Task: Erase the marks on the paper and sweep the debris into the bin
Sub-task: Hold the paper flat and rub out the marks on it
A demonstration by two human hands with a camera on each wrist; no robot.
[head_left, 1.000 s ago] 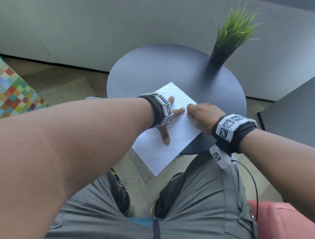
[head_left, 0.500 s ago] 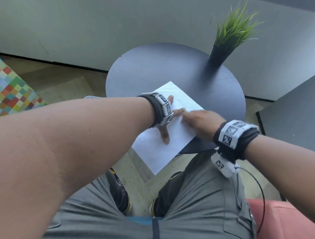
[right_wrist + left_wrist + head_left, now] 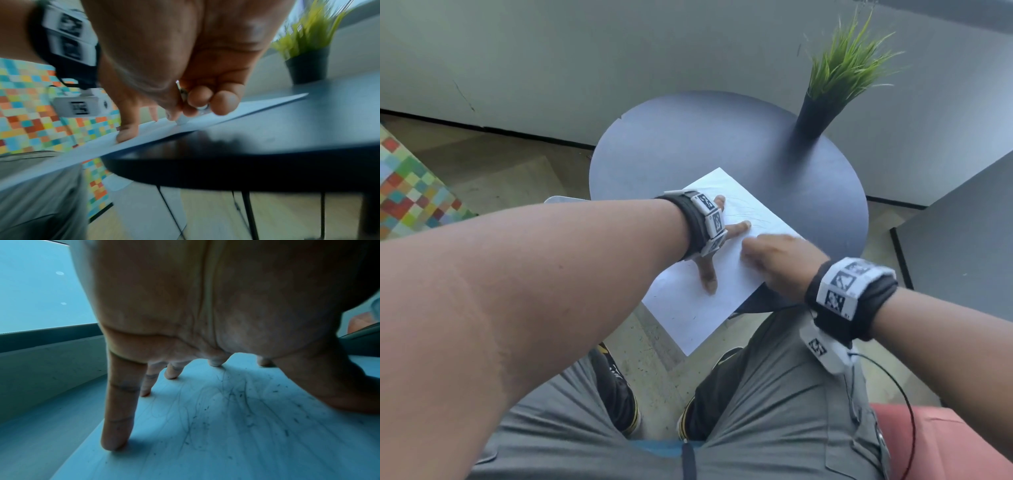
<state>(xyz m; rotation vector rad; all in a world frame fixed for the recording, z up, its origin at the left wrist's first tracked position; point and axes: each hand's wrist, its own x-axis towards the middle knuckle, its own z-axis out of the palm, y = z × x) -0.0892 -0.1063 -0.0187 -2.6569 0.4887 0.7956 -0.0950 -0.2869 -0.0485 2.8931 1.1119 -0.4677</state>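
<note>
The paper under my left hand is looking thin, white and matt, with grey pencil lines and dark crumbs on it. The round table is showing a smooth dark top with a soft shine. My trousers, low in the frame, are looking like grey woven cloth. The plant pot, upper right, is appearing matt black.

No readable text anywhere; the wristbands carry only coded squares.

My left hand arches over the paper, fingertips spread and pressing it down; faint pencil marks and dark crumbs lie scattered beneath my palm.
</note>
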